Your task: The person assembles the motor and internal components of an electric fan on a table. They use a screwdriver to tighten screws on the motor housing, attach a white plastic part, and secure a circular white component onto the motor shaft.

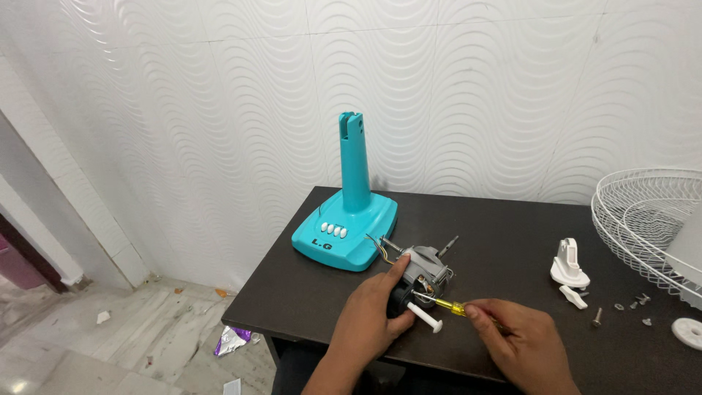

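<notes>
The person's left hand (pixel 369 311) was wrapped over the near side of a small grey fan motor (pixel 419 279) that sat on the dark tabletop (pixel 512 241), close to its front edge. The fingers were curled together around the motor's black lower part, and the thumb lay stretched along the top of the grey housing, pressing on it. A white shaft (pixel 425 317) stuck out of the motor toward the person, just beside the left hand's knuckles. The right hand (pixel 519 342) was closed on a screwdriver with a yellow handle (pixel 455 308); thumb and forefinger pinched together on the handle's rear end, the other fingers folded under the palm. The metal tip of the tool pointed left and met the motor body just above the white shaft. Yellow and dark wires (pixel 380 247) trailed from the motor's far side. A turquoise fan base (pixel 345 234) with an upright column and a row of white buttons stood behind the motor, near the table's left rear corner. To the right, well apart from both hands, lay a white plastic bracket (pixel 569 265), a few loose screws (pixel 621 306), and a white wire fan guard (pixel 647 219) at the table's edge.
</notes>
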